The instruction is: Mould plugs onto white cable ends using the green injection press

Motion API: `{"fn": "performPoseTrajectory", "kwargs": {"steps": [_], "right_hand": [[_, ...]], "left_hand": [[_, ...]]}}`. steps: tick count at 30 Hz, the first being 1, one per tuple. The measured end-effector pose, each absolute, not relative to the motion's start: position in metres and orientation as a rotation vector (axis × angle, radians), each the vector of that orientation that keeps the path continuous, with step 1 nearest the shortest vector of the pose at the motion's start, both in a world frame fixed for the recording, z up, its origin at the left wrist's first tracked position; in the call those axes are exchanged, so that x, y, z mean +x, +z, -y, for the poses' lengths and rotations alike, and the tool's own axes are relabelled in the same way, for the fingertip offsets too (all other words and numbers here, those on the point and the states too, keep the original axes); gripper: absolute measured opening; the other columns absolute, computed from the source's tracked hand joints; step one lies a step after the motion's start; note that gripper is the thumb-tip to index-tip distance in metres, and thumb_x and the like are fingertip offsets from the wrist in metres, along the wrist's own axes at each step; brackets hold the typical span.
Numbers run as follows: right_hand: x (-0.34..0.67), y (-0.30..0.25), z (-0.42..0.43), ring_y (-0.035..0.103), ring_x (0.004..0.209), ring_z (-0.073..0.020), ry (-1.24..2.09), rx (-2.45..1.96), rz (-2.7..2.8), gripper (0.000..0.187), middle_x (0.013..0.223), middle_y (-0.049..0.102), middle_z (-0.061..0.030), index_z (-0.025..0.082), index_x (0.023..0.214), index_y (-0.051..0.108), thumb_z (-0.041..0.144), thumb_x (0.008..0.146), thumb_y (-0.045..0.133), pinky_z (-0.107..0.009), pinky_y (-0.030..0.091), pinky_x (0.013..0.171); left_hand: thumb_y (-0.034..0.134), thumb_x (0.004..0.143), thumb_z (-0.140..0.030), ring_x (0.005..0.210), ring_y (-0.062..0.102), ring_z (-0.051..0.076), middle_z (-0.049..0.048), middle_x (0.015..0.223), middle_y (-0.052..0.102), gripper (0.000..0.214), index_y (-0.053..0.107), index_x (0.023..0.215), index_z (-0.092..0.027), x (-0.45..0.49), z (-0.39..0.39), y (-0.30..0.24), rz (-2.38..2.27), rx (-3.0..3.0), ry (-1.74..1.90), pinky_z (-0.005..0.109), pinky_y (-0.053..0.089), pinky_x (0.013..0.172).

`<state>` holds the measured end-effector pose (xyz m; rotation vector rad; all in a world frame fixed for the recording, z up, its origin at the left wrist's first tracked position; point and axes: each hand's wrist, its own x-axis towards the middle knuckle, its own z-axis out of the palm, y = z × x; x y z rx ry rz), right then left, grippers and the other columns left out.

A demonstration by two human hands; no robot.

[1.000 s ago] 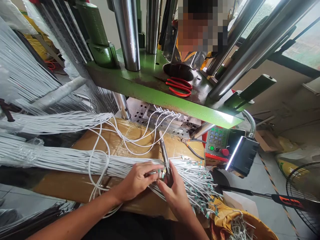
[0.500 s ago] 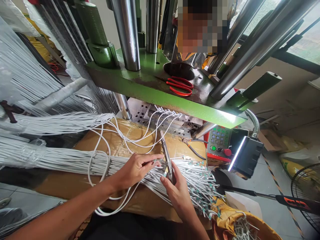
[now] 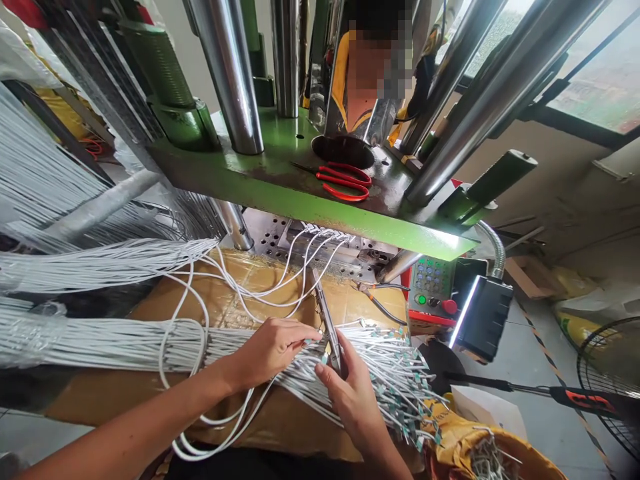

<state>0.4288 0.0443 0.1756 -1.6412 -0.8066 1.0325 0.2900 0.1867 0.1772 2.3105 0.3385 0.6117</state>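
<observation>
My left hand (image 3: 273, 355) pinches a few white cable ends with small teal tags between thumb and fingertips. My right hand (image 3: 353, 403) grips the lower end of a slim metal hand tool (image 3: 325, 313), probably long pliers or tweezers, whose tip points up and away over the cardboard. Both hands sit over a thick bundle of white cables (image 3: 387, 373), its tagged ends fanning out to the right. Loose white cable loops (image 3: 187, 417) hang below my left forearm. The tool's working end near my right hand is partly hidden by my fingers.
A green press plate (image 3: 270, 177) on steel columns stands above, with red-handled scissors (image 3: 343, 181) on it. Connectors sit in a perforated steel mould (image 3: 313, 250). A control panel (image 3: 430, 293) stands right, a yellow sack (image 3: 475, 453) front right, and a co-worker (image 3: 370, 80) beyond.
The whole view has shifted slightly, with the machine moving left in the frame. My left hand has risen a little, and the loose cable loops now hang lower in front of my forearm.
</observation>
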Motion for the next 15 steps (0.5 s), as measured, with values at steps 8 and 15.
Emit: {"fn": "performPoseTrajectory", "kwargs": {"steps": [8, 15], "right_hand": [[0.429, 0.177, -0.049, 0.052, 0.126, -0.0262, 0.993, -1.605, 0.817, 0.06, 0.133, 0.06, -0.0077, 0.022, 0.134, 0.054, 0.039, 0.079, 0.069, -0.043, 0.037, 0.11], [0.429, 0.171, -0.048, 0.061, 0.06, -0.0195, 1.119, -1.634, 0.678, 0.072, 0.06, 0.058, 0.0025, 0.019, 0.138, 0.05, 0.046, 0.075, 0.071, -0.028, 0.052, 0.051]], "left_hand": [[0.06, 0.086, -0.024, 0.095, 0.067, 0.018, 0.0054, 0.106, 0.072, 0.033, 0.068, 0.118, -0.021, 0.289, -0.208, 0.193, -0.51, 1.961, 0.248, 0.027, 0.053, 0.085], [0.052, 0.092, -0.037, 0.084, 0.068, 0.017, 0.011, 0.104, 0.071, 0.044, 0.057, 0.128, -0.012, 0.284, -0.22, 0.185, -0.768, 1.501, 0.341, 0.027, 0.057, 0.072]]}}
